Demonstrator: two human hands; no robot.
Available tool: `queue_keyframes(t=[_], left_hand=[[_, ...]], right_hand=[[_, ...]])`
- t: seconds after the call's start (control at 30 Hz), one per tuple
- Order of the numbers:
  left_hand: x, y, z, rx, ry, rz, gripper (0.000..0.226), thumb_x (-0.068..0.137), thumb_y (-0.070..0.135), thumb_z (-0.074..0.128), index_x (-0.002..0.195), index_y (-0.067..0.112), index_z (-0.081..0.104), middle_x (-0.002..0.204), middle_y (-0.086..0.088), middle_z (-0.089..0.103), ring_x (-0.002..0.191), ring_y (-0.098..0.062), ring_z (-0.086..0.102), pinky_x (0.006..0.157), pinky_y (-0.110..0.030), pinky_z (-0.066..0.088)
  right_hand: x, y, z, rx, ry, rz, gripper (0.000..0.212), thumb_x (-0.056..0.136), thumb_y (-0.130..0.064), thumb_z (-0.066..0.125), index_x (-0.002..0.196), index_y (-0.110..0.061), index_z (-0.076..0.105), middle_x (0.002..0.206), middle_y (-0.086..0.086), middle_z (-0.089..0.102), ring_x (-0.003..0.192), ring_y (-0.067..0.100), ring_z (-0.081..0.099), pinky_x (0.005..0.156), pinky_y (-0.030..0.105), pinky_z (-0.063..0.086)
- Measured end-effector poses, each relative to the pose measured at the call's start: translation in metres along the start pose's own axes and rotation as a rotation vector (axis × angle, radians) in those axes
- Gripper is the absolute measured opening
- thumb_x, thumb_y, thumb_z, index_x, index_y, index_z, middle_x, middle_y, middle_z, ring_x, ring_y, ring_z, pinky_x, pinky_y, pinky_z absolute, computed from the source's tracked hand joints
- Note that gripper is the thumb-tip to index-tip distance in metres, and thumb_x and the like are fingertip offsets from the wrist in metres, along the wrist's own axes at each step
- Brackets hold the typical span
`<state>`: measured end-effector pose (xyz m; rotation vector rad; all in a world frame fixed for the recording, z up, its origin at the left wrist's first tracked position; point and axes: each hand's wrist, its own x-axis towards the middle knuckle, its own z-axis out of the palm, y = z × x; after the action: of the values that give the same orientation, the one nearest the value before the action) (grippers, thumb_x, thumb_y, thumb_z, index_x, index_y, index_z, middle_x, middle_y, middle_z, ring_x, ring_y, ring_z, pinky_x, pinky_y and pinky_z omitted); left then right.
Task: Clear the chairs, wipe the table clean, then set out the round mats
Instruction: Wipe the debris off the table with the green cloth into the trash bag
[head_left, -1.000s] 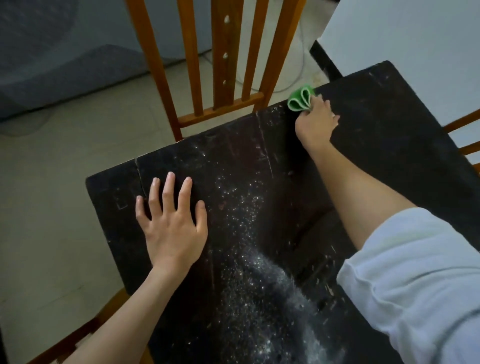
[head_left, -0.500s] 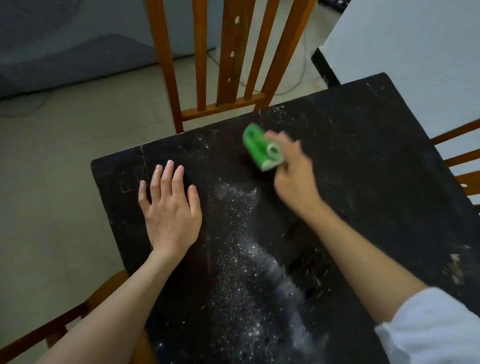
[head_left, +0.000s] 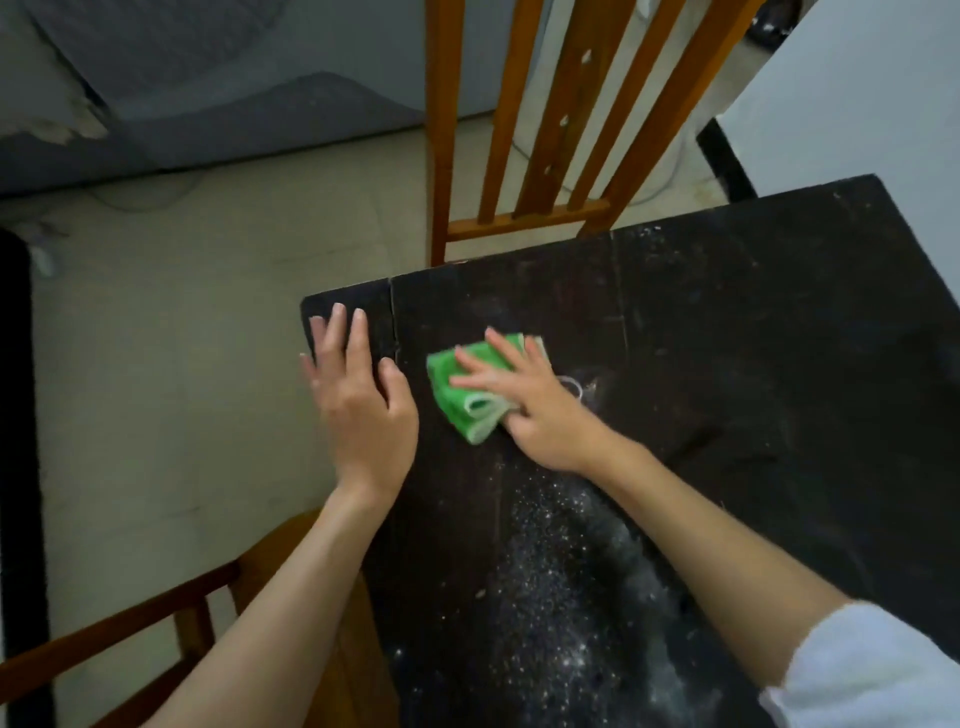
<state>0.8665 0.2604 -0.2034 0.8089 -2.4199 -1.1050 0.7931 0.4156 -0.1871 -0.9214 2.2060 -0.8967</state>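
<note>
A folded green cloth (head_left: 470, 395) is pressed flat against the dark table (head_left: 753, 332) by the right hand (head_left: 540, 410), just left of the frame's centre. The fingers (head_left: 480, 382) are spread straight across the top of the cloth rather than curled round it, and the cloth's pale folded edges are seen beneath the palm at its lower right side. A thin white loop, apparently a thread or tag of the cloth, is seen just right of the hand on the tabletop.

Just beside the cloth, to its left, the left hand (head_left: 358, 405) is laid flat with straight fingers on the table's upper left corner, holding nothing; its outer fingers reach past the table's left edge. A crack in the tabletop runs between the two hands.

A broad scatter of white powder (head_left: 566, 597) is spread over the table in the lower centre of the frame, below the right hand and alongside the right forearm. A white sleeve (head_left: 872, 670) is seen at the lower right corner.

The slatted back of a wooden chair (head_left: 545, 130) stands against the table's far edge at the upper centre. Part of a second wooden chair (head_left: 171, 629) is seen at the lower left, under the left forearm. A pale tiled floor (head_left: 171, 364) fills the left side.
</note>
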Motion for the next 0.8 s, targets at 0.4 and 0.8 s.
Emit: queue_keyframes(t=[0.4, 0.8], left_hand=[[0.014, -0.040, -0.034, -0.520, -0.332, -0.568, 0.049, 0.102, 0.024, 0.028, 0.149, 0.029, 0.017, 0.150, 0.005, 0.033, 0.135, -0.016, 0.035, 0.112, -0.038, 0.031], [0.006, -0.046, -0.047, -0.313, -0.418, -0.435, 0.050, 0.101, 0.031, 0.032, 0.149, 0.021, 0.021, 0.152, 0.000, 0.031, 0.139, -0.014, 0.028, 0.116, -0.039, 0.023]], right_hand=[[0.092, -0.032, -0.010, -0.134, 0.283, 0.275, 0.066, 0.082, 0.007, 0.036, 0.138, -0.027, 0.039, 0.155, -0.003, 0.019, 0.144, 0.024, -0.002, 0.112, 0.042, -0.015], [-0.047, -0.058, 0.024, 0.173, -0.127, 0.039, 0.045, 0.075, -0.003, 0.040, 0.107, -0.019, 0.066, 0.123, -0.007, 0.059, 0.130, 0.006, 0.039, 0.116, 0.025, 0.013]])
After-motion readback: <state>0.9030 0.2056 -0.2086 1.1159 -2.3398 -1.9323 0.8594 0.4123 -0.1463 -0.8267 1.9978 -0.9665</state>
